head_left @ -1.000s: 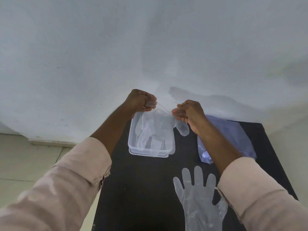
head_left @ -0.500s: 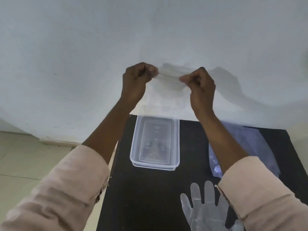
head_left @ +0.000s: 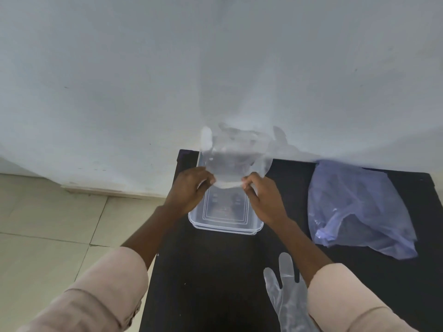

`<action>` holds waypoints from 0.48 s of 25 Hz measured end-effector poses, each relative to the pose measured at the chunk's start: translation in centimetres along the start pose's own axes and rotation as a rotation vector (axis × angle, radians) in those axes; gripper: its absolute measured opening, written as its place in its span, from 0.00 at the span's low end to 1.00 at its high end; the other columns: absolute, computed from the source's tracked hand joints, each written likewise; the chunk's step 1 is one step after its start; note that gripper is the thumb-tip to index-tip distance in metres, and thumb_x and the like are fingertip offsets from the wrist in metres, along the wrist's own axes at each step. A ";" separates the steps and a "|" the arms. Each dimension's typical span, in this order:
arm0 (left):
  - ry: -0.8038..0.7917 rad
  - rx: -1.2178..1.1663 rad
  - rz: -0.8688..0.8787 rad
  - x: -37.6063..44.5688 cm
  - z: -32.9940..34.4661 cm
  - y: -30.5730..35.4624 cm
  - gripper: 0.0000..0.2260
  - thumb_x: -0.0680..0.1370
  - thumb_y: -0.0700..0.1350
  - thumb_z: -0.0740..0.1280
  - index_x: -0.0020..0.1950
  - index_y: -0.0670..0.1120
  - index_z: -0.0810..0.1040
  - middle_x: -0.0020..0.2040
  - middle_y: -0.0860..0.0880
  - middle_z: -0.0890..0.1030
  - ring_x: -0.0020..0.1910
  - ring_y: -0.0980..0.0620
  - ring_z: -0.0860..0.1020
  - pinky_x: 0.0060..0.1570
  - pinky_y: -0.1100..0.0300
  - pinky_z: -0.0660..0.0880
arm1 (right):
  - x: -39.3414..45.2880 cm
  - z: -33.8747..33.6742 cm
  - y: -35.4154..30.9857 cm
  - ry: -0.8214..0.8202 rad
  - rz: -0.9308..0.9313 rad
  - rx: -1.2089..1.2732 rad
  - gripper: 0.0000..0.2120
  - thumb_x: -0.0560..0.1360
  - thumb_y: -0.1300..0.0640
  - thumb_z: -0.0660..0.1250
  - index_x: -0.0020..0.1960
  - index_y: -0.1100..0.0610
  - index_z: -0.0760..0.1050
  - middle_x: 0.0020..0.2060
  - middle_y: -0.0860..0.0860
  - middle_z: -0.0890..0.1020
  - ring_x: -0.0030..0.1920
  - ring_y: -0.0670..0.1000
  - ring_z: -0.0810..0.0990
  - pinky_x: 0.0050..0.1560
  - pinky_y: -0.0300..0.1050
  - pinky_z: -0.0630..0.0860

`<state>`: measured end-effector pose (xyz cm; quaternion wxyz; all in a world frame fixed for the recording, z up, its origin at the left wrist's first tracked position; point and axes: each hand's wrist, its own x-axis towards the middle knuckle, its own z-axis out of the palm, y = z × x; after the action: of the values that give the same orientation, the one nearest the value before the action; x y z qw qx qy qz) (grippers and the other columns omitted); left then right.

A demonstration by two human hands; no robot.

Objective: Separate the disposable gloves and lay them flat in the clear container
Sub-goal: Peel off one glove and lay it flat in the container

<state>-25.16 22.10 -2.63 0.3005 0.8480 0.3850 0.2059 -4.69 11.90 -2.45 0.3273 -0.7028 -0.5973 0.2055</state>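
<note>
A thin clear disposable glove (head_left: 236,156) is stretched between my two hands over the far end of the clear container (head_left: 225,225), its fingers pointing away toward the wall. My left hand (head_left: 189,188) pinches the cuff's left corner and my right hand (head_left: 261,195) pinches the right corner. The rectangular container stands on the black table (head_left: 215,271); its near half shows a bare ribbed bottom. A second clear glove (head_left: 287,298) lies flat on the table near me, partly under my right sleeve.
A crumpled bluish plastic bag (head_left: 357,207) lies on the table's right side. A white wall (head_left: 215,68) rises directly behind the table. The table's left edge drops off to a tiled floor (head_left: 48,224).
My hands came down from high in front of the wall to just above the container. The glove now trails away from me toward the wall instead of hanging below my hands.
</note>
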 end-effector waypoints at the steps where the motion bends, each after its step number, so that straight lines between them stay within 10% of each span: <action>1: -0.031 0.068 0.024 -0.5 0.5 -0.4 0.08 0.78 0.44 0.65 0.47 0.43 0.83 0.49 0.45 0.85 0.55 0.44 0.81 0.58 0.45 0.77 | -0.4 0.5 0.3 -0.024 -0.010 -0.069 0.06 0.79 0.58 0.62 0.44 0.58 0.73 0.45 0.54 0.86 0.39 0.53 0.81 0.58 0.50 0.74; 4: -0.081 0.245 0.040 -1.4 1.4 -0.8 0.08 0.77 0.45 0.66 0.47 0.43 0.84 0.53 0.45 0.85 0.67 0.40 0.74 0.67 0.38 0.65 | -1.0 1.0 0.7 -0.115 -0.038 -0.277 0.06 0.80 0.57 0.59 0.46 0.56 0.73 0.46 0.53 0.85 0.45 0.54 0.82 0.75 0.53 0.58; 12: -0.302 0.437 0.091 -1.8 1.8 -1.6 0.18 0.73 0.63 0.61 0.45 0.55 0.85 0.72 0.50 0.72 0.77 0.43 0.57 0.73 0.35 0.50 | -1.1 -0.3 -0.1 -0.525 -0.123 -0.656 0.15 0.79 0.49 0.58 0.61 0.51 0.77 0.67 0.49 0.77 0.75 0.53 0.63 0.73 0.55 0.30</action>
<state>-26.13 20.91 -5.23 0.1549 0.9303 0.3325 0.0023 -4.81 10.77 -2.24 -0.0654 -0.6567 -0.7349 0.1566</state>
